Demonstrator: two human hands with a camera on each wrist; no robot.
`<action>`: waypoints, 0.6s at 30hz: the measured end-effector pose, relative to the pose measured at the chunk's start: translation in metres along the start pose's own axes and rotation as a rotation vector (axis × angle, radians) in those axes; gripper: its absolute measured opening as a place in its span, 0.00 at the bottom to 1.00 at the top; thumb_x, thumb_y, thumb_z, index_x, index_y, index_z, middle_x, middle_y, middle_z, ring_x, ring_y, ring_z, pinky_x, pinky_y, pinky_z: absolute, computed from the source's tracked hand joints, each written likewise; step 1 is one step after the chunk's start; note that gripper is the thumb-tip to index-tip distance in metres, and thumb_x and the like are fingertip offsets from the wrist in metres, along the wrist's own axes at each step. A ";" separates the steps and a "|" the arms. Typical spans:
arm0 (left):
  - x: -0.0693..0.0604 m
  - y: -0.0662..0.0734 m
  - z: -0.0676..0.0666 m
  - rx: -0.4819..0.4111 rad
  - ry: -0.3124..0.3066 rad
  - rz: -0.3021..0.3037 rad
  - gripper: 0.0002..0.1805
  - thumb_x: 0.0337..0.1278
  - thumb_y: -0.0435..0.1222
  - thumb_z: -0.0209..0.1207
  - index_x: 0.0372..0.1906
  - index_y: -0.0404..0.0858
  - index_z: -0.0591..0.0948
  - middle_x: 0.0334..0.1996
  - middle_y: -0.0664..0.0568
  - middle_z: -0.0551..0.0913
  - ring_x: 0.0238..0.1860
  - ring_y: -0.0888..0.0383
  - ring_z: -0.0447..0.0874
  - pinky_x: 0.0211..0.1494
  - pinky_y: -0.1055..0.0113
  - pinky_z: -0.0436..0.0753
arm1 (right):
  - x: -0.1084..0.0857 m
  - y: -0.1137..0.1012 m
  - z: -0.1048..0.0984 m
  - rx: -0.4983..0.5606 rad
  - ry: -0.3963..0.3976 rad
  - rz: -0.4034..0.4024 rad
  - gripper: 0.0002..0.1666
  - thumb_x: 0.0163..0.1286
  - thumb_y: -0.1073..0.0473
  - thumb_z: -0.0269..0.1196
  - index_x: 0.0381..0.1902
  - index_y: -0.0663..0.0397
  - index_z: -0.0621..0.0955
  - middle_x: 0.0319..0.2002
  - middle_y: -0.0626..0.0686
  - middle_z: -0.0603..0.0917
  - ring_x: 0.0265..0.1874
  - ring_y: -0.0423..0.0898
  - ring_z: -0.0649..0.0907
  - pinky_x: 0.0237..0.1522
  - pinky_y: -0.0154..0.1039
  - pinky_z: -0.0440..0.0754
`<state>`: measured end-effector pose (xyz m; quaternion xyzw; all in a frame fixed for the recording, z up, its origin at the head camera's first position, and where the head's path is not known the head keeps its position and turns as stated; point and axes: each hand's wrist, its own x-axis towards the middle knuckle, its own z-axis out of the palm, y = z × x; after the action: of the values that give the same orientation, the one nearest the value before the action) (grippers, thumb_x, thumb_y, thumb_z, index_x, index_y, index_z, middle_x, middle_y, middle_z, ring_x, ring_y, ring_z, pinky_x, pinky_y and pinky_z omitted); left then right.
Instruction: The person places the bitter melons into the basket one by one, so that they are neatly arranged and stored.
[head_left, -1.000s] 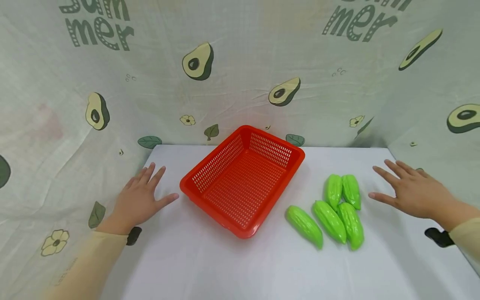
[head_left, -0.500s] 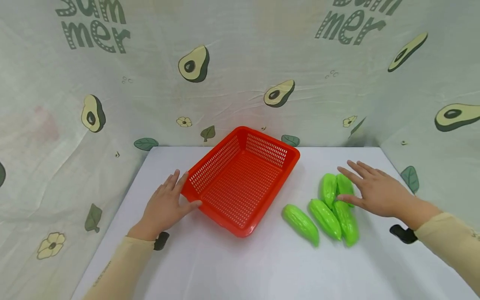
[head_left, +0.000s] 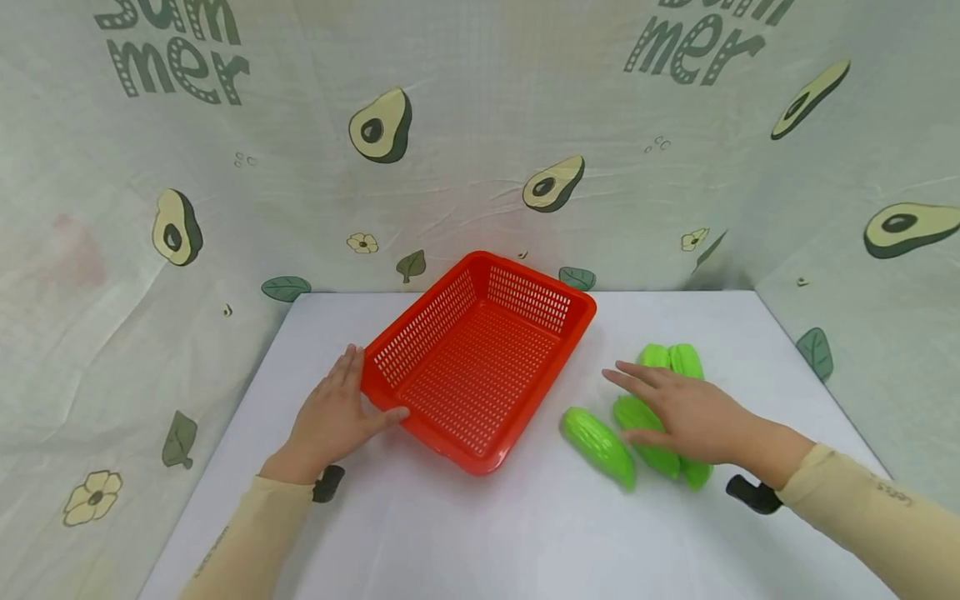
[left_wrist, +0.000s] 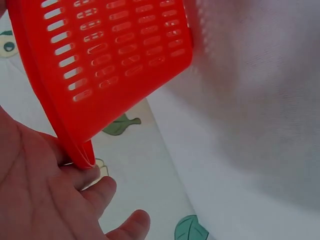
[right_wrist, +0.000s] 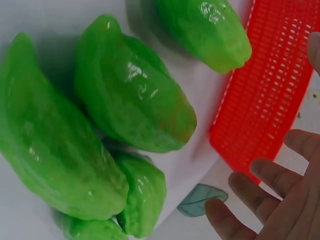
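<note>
We see a red rectangular plastic basket (head_left: 480, 375), lime-green elongated vegetables (head_left: 600, 446), a white tabletop (head_left: 465, 542), cream fabric sleeves (head_left: 258, 533) and a pale cloth backdrop (head_left: 465, 92) printed with yellow-and-green avocados (head_left: 390, 121), green leaves (head_left: 180, 437), pale-yellow flowers (head_left: 82, 500) and grey-green lettering (head_left: 176, 73).

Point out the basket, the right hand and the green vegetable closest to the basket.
Basket (head_left: 480, 375), head view: its mesh floor.
Right hand (head_left: 690, 412), head view: its back.
Closest vegetable (head_left: 598, 447), head view: middle of its upper side.
</note>
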<state>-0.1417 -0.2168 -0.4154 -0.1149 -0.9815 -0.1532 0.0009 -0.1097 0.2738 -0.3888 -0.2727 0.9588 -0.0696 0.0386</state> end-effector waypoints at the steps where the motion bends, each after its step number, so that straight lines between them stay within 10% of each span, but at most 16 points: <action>1: 0.000 0.001 -0.001 0.001 -0.002 0.000 0.71 0.45 0.78 0.51 0.77 0.25 0.48 0.77 0.33 0.47 0.75 0.34 0.48 0.68 0.38 0.60 | 0.001 -0.003 0.002 0.016 -0.002 -0.013 0.51 0.63 0.27 0.62 0.78 0.37 0.60 0.73 0.54 0.65 0.67 0.59 0.71 0.55 0.58 0.77; 18: 0.000 0.004 -0.006 0.004 -0.015 0.011 0.71 0.45 0.78 0.51 0.77 0.25 0.49 0.77 0.31 0.48 0.74 0.32 0.51 0.65 0.37 0.64 | 0.015 -0.034 0.026 0.084 -0.156 -0.190 0.51 0.56 0.53 0.77 0.75 0.41 0.66 0.73 0.57 0.65 0.58 0.54 0.80 0.50 0.45 0.81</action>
<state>-0.1410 -0.2152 -0.4085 -0.1213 -0.9811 -0.1505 -0.0056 -0.1026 0.2345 -0.4099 -0.3650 0.9190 -0.0917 0.1175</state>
